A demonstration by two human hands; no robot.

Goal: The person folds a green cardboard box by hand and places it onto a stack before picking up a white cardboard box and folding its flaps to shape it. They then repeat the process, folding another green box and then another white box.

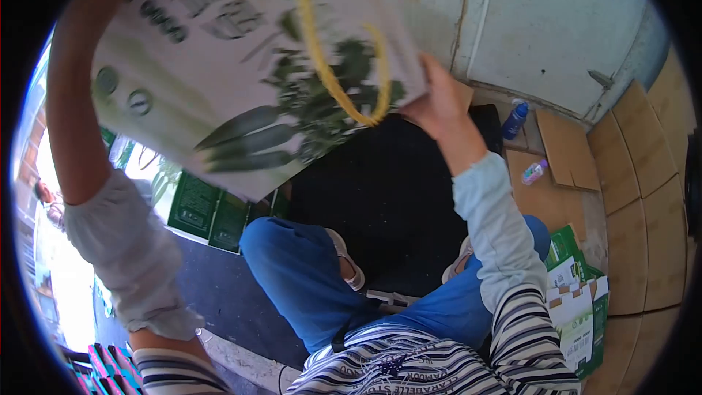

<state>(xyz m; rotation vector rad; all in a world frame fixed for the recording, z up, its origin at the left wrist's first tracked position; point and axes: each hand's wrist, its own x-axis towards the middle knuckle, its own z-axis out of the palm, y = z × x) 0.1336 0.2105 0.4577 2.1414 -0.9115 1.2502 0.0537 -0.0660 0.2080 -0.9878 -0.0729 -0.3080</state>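
Before a pale wall (556, 36) and above a black mat (380, 183), holds a vegetable-printed carrier (183, 80) aloft, with the right hand (442, 106) clamped on its edge and the left beyond view, so cannot tell its grip. Shows the yellow cord handle (313, 44) already attached, but not whether anything is inside or what is left to do. Leaves room between green boxes (194, 205) and loose cardboard (563, 150) with a blue bottle (515, 121) near, though crowded by bent knees (281, 256).

Packing area or storeroom, by look: stacked brown cartons (629, 153), flattened cardboard (564, 148), green printed boxes (194, 203), worn pale wall (559, 22).
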